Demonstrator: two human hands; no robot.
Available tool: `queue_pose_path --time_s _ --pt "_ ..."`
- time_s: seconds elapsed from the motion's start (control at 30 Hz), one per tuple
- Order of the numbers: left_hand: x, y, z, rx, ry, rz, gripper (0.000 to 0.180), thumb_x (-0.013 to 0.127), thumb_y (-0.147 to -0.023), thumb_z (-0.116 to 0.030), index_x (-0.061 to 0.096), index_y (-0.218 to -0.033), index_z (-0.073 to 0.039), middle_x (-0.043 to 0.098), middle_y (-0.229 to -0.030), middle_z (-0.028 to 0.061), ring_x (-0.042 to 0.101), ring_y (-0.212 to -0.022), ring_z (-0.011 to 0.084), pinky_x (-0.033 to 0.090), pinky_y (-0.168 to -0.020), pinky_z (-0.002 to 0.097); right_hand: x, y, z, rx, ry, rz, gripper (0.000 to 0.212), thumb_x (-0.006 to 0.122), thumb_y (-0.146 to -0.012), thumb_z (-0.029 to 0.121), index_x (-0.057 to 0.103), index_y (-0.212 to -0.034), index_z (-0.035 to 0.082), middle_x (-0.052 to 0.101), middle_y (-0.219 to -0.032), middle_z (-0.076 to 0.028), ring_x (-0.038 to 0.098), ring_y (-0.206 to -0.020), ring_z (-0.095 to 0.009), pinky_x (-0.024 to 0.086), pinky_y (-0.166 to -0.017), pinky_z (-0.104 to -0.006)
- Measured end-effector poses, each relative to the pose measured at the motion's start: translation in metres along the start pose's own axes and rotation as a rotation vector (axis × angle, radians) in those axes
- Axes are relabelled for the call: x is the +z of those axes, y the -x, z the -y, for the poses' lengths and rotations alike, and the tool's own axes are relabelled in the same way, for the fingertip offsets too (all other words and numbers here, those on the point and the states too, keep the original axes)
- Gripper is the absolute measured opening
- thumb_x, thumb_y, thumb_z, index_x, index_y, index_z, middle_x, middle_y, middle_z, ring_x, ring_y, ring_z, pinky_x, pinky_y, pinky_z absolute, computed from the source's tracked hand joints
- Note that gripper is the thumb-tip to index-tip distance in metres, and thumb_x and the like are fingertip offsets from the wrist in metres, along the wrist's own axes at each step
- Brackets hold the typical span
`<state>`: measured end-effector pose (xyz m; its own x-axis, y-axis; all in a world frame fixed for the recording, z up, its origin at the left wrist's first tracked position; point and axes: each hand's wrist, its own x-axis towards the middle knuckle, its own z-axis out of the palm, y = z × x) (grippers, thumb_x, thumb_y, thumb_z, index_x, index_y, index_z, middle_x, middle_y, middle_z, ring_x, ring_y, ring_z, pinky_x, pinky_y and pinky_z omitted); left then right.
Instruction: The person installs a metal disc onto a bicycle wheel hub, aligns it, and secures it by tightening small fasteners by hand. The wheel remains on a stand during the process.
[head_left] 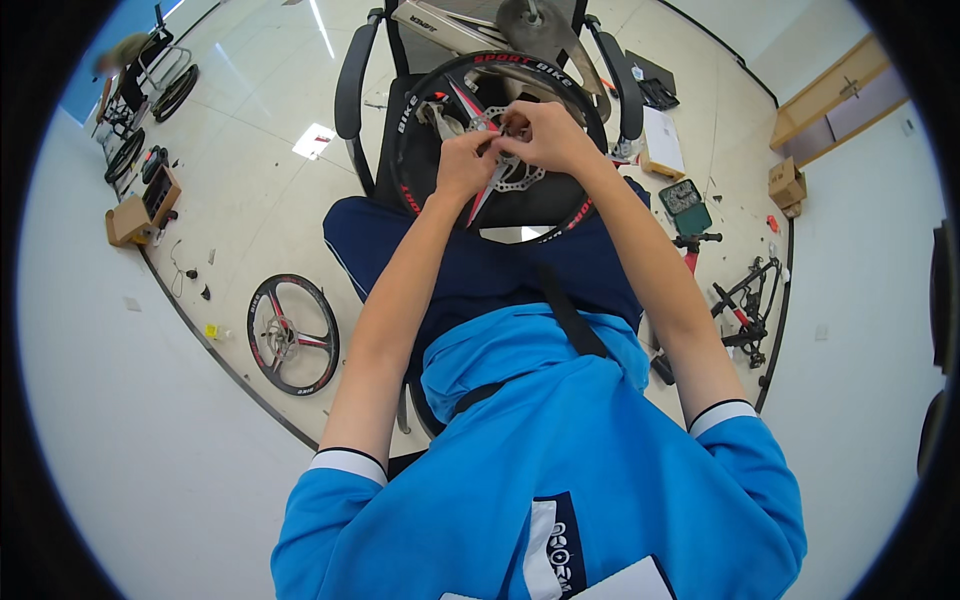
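Note:
A bicycle wheel (407,160) with a black tyre and black, white and red spokes lies across an office chair seat, its near rim by my knees. A silver brake disc (522,181) sits at its hub, partly covered by my hands. My left hand (466,166) is closed over the hub, fingertips pinched together. Against it, my right hand (545,138) is also closed, thumb and bent forefinger meeting at the hub. Whatever is between the fingers is too small or hidden to name.
Pale frame parts (450,25) rest at the chair's back, between the armrests (352,85). Another wheel (293,335) lies on the floor at left. At right are a green tool case (686,207), a white box (662,143) and a black bicycle frame (745,320). A person (125,58) is at far left.

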<state>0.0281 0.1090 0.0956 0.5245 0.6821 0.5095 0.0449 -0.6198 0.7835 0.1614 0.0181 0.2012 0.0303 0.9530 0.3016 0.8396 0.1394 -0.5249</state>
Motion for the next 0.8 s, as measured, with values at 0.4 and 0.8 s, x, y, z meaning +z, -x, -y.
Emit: queue_pose_path --time_s 0.4,0.8 --pt "-0.005 0.0 -0.005 0.108 -0.021 0.028 0.017 0.072 -0.079 -0.008 0.074 -0.094 -0.002 0.071 -0.082 0.0152 0.07 -0.074 0.0302 0.056 -0.068 0.0353 0.018 -0.012 -0.015 0.283 -0.294 -0.09 0.021 0.059 -0.093 0.009 0.064 -0.107 -0.006 0.072 -0.078 -0.016 0.074 -0.08 -0.022 0.06 -0.066 -0.0296" --pt "0.008 0.001 0.005 0.092 -0.029 -0.143 0.015 0.071 -0.08 -0.006 0.072 -0.094 -0.001 0.07 -0.083 0.0161 0.07 -0.072 0.0284 0.055 -0.066 0.0346 0.014 0.0 -0.01 0.077 -0.088 -0.184 0.018 0.069 -0.087 0.015 0.066 -0.094 -0.001 0.069 -0.074 -0.013 0.07 -0.068 -0.02 0.053 -0.062 -0.0313"
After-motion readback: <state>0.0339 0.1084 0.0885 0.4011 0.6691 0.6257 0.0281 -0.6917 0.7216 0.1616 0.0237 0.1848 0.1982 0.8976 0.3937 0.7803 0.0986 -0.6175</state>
